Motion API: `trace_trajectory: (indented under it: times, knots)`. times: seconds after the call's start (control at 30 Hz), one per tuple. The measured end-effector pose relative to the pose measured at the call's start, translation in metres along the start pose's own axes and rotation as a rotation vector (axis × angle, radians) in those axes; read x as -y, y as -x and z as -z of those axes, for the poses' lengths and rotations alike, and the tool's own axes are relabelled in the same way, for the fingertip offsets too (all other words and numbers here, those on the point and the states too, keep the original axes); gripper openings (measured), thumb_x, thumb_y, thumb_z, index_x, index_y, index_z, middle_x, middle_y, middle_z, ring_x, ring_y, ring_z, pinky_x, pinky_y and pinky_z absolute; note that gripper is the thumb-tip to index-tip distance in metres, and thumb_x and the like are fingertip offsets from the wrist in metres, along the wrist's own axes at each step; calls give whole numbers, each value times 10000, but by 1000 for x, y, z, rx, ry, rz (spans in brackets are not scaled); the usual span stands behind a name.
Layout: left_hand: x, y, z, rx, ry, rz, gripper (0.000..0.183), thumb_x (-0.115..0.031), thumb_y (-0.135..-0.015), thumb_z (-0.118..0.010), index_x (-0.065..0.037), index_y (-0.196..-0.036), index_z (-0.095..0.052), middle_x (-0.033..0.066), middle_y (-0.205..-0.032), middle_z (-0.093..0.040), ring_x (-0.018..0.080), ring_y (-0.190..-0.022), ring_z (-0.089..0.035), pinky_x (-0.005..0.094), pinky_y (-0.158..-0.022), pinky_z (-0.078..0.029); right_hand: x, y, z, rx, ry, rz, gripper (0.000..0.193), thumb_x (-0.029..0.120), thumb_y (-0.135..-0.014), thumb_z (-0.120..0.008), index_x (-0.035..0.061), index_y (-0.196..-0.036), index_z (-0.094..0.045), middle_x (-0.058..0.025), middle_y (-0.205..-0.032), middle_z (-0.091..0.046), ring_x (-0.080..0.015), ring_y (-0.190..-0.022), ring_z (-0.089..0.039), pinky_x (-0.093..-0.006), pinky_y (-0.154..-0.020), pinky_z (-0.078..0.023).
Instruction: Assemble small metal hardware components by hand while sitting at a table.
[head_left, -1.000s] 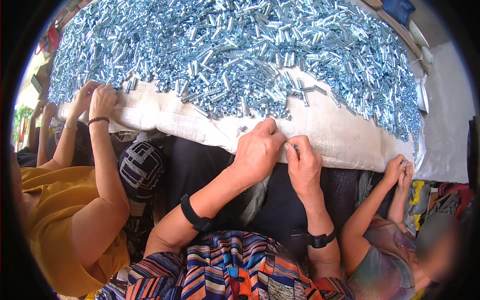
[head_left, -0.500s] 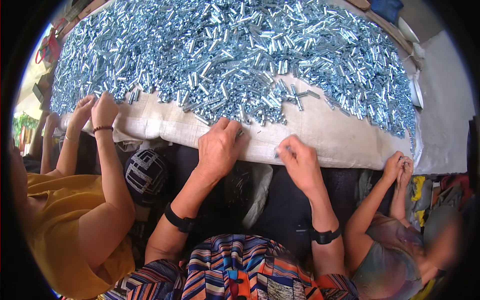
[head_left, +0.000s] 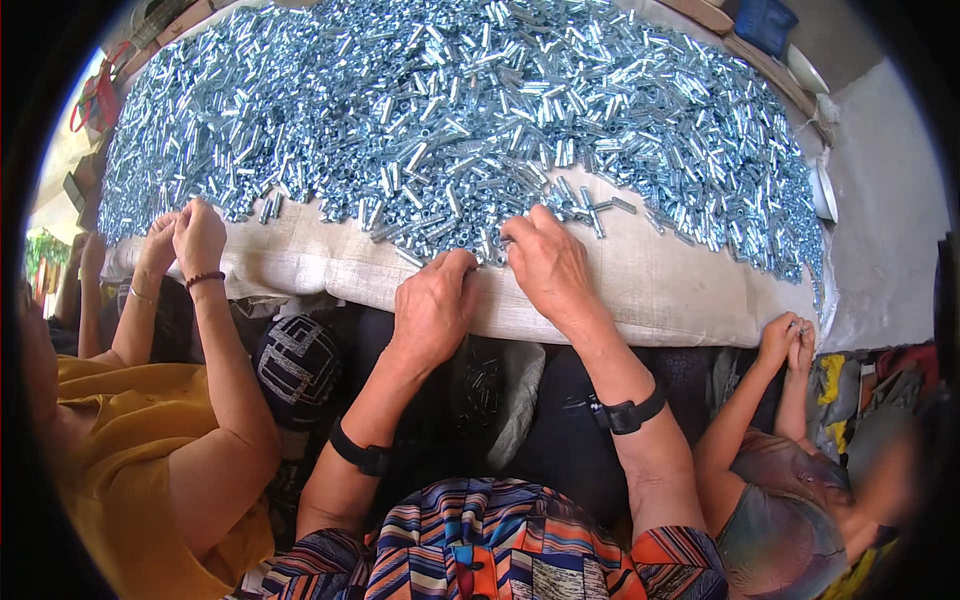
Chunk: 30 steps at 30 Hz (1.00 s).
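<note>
A broad heap of shiny bluish metal sleeves (head_left: 440, 200) and small nuts covers the cloth-topped table (head_left: 620, 290). At its front edge my left hand (head_left: 435, 308) is closed, thumb and fingertips pressed together beside the nearest pieces; what they hold, if anything, is hidden. My right hand (head_left: 548, 262) reaches in just to the right of it, fingers pinched at the heap's near tip. Small metal pieces lie right at those fingertips, and I cannot make out which one, if any, is between them.
On the left, a person in a mustard top (head_left: 150, 440) holds both hands at the heap. Another person's hands (head_left: 787, 340) meet at the table's right end. A dark patterned cap or cloth (head_left: 298, 358) shows below the table edge. Wooden boards (head_left: 780, 75) border the far right.
My right hand has moved up and left from the table's front edge to the heap, near my left hand. My left hand has shifted slightly down. The heap's edge looks much the same.
</note>
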<state>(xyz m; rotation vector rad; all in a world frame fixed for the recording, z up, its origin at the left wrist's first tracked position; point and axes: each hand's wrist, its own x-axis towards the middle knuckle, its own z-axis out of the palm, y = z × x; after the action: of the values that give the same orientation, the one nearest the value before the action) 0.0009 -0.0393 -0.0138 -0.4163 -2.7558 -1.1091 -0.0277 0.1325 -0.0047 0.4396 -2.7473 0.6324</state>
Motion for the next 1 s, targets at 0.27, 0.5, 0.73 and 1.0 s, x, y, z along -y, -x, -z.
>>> trace_trajectory:
  times: [0.27, 0.5, 0.73, 1.0]
  knots:
    - [-5, 2, 12, 187, 898, 351, 120, -111, -908, -572, -14, -960, -618, 41, -759, -618, 121, -639, -581, 278, -587, -459, 2, 39, 17, -134, -961, -406, 146, 57, -889, -630, 6, -1023, -602, -20, -796, -601, -63, -653, -537, -231, -579, -439]
    - [-27, 7, 8, 301, 1196, 385, 126, -107, -926, -554, -30, -1016, -596, 44, -833, -640, 90, -700, -607, 231, -649, -509, 10, 71, 46, 16, -1265, -555, 176, 66, -933, -575, -3, -1094, -574, -8, -815, -603, -65, -681, -551, -222, -608, -458]
    - [-42, 8, -6, 415, 1284, 359, 147, -116, -937, -566, -24, -1049, -587, 57, -855, -655, 98, -721, -613, 237, -680, -510, 6, 89, 56, 62, -1031, -447, 161, 49, -928, -579, -13, -1068, -627, -28, -851, -605, -75, -737, -562, -214, -658, -462]
    - [-36, 9, -13, 451, 1265, 313, 122, -101, -937, -586, -5, -1011, -601, 51, -816, -652, 107, -679, -613, 235, -660, -506, 4, 92, 57, 50, -925, -323, 153, 9, -897, -613, -11, -1048, -629, -40, -888, -625, -78, -773, -578, -226, -685, -473]
